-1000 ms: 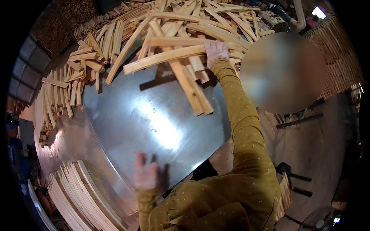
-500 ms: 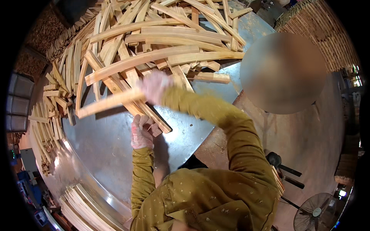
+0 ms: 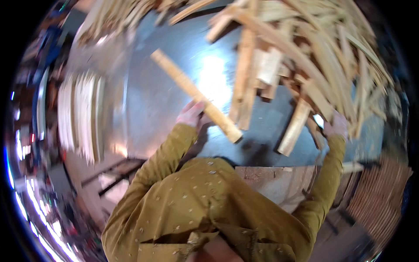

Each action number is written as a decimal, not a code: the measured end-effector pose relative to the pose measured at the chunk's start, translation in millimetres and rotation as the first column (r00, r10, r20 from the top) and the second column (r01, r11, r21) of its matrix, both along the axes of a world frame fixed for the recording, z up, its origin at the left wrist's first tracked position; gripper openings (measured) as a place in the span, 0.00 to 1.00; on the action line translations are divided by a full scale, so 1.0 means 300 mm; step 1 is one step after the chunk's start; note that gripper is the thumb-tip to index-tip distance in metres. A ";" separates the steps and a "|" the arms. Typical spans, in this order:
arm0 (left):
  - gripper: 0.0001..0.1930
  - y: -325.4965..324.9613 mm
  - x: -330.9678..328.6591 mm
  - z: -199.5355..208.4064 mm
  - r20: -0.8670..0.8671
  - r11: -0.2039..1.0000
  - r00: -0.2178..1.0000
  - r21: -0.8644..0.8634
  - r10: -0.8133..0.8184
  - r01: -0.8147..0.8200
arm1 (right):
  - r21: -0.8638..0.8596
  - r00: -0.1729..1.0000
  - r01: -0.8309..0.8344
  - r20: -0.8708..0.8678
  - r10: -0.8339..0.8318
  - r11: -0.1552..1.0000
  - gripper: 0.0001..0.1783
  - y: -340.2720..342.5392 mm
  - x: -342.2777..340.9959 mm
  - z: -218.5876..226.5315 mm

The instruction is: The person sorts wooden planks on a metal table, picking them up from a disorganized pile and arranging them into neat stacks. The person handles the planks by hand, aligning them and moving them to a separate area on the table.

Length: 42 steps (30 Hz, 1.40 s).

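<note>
Currently I'm grasping a wooden slat (image 3: 197, 95) slantwise over the metal table (image 3: 152, 100), left hand (image 3: 190, 113); right hand (image 3: 336, 125) is meeting a second slat's (image 3: 317, 101) end by the pile (image 3: 323, 50), grip unclear.

A bright glare (image 3: 216, 81) is thrown across the grey metal surface (image 3: 148, 87); brownish floor (image 3: 275, 190) is seen past its edge; the far left is streaked by white lights (image 3: 37, 205).

Fisheye view, its rim black and bowed. White glare (image 3: 214, 76) strikes the metal tabletop (image 3: 148, 109) at twelve o'clock; soft shadow (image 3: 256, 150) lies at four. Light streaks (image 3: 37, 203) smear at eight; motion blur softens my right hand (image 3: 336, 125) and the wooden slats (image 3: 284, 42) at two.
</note>
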State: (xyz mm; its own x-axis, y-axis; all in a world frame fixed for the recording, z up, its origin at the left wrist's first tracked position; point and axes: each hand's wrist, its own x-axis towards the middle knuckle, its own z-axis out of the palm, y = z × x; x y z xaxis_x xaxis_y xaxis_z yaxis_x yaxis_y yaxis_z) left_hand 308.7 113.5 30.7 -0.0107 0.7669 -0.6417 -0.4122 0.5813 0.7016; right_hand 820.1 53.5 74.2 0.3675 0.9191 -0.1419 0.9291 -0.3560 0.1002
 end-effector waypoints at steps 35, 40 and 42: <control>0.31 -0.055 -0.754 -0.027 -0.893 0.840 -0.118 -0.449 -0.435 0.305 | 0.273 0.753 0.057 -0.644 0.138 0.960 0.54 0.221 -1.441 -0.206; 0.46 -0.140 -0.660 0.025 -0.985 0.891 -0.146 -0.147 -0.092 0.429 | 0.368 0.591 0.083 -0.766 0.252 0.926 0.51 0.169 -1.486 -0.155; 0.48 -0.207 -0.538 0.064 -0.875 0.843 0.470 0.163 -0.117 0.513 | 0.390 0.480 0.183 -0.837 0.264 0.903 0.51 0.159 -1.539 -0.114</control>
State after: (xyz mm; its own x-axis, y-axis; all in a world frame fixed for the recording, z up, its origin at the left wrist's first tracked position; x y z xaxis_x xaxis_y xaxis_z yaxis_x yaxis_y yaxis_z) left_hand 147.4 51.4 49.8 -0.0732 0.9847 -0.1583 0.6086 0.1698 0.7751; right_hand 358.4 101.1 40.0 0.2228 0.9749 -0.0040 0.4669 -0.1103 -0.8774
